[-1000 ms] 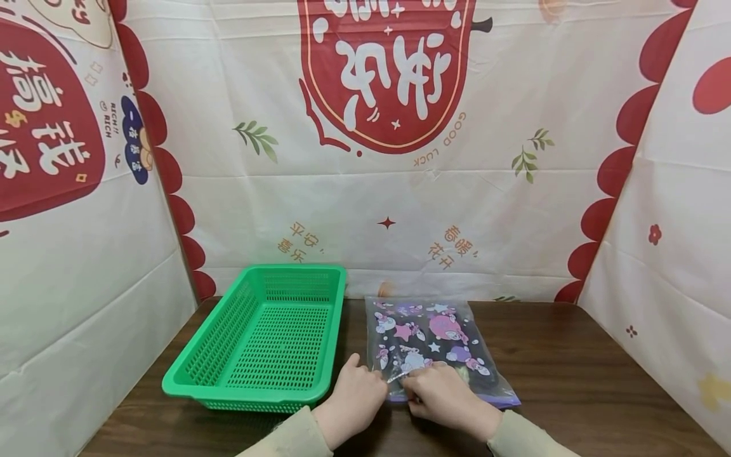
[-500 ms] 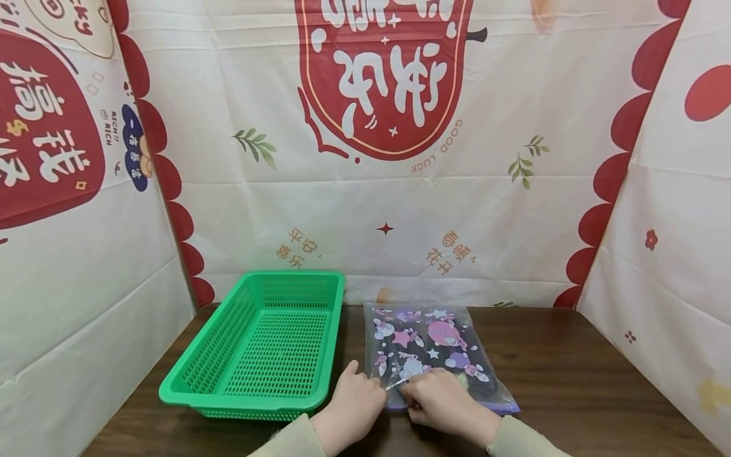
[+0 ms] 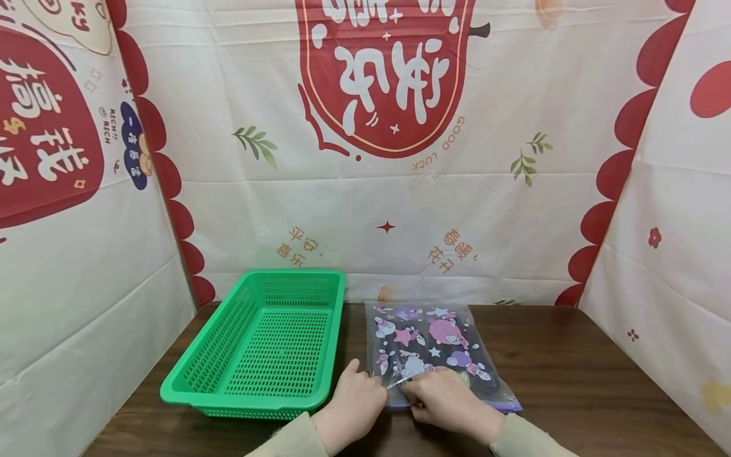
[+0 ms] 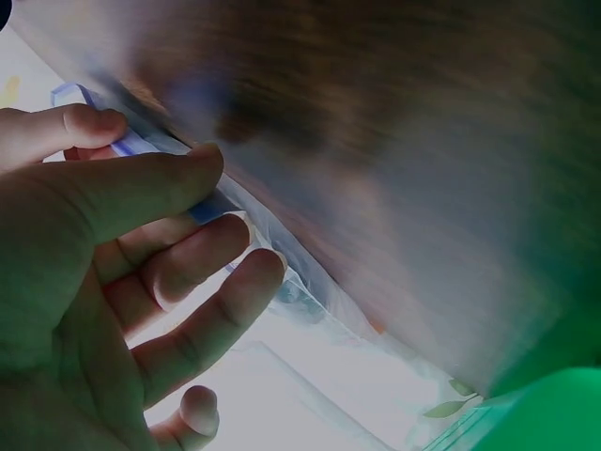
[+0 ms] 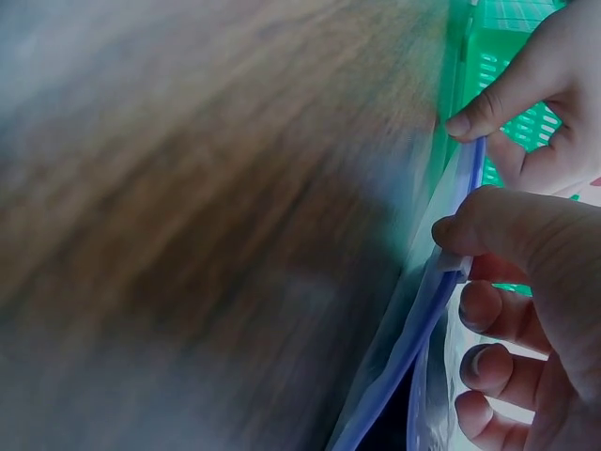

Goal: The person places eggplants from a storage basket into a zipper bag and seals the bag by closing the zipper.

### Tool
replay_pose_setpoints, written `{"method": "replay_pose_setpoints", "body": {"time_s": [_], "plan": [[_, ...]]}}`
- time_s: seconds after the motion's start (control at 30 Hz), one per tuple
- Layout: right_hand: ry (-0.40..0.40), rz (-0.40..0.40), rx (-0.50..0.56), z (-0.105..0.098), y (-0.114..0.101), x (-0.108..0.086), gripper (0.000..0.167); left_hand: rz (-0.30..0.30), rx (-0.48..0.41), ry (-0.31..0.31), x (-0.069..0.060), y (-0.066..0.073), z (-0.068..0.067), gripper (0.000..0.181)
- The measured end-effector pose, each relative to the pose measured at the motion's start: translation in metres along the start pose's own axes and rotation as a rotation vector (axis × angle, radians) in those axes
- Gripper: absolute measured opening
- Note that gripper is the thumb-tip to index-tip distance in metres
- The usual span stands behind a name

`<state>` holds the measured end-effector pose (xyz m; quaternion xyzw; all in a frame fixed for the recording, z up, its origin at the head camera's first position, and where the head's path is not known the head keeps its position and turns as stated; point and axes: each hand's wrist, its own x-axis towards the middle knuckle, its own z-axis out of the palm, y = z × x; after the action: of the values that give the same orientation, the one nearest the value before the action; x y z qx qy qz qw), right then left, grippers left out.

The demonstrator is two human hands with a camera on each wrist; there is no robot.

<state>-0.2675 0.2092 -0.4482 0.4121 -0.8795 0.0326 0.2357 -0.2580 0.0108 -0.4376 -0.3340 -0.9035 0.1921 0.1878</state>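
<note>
A clear zip bag printed with pink, purple and white cartoon figures and stars lies on the table, its purple zip edge towards me. Something dark shows through it. My left hand pinches that edge near the left corner between thumb and finger; its other fingers are spread apart in the left wrist view. Close beside it, my right hand pinches the zip edge between thumb and forefinger. In the right wrist view the two edges part below my right hand, leaving a dark gap.
A green perforated plastic basket stands left of the bag, close to my left hand. The brown wooden table extends to the right. Printed white cloth encloses the back and both sides.
The head view shifts slightly up and down. Both hands keep their hold on the zip edge, and the bag and basket show no clear movement.
</note>
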Motion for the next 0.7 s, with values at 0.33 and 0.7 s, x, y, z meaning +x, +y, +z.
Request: {"method": "replay_pose_setpoints", "body": {"time_s": [0.33,0.7], "plan": [[0.017,-0.010,-0.009,-0.0020,0.0012,-0.0025,0.031,0.005,-0.014,0.022,0.0005,-0.0002,0.0060,0.018],[-0.032,0.047,0.009,-0.0046,0.0014,-0.0054,0.030,0.013,-0.016,-0.003,-0.0005,-0.0007,0.0027,0.015]]}}
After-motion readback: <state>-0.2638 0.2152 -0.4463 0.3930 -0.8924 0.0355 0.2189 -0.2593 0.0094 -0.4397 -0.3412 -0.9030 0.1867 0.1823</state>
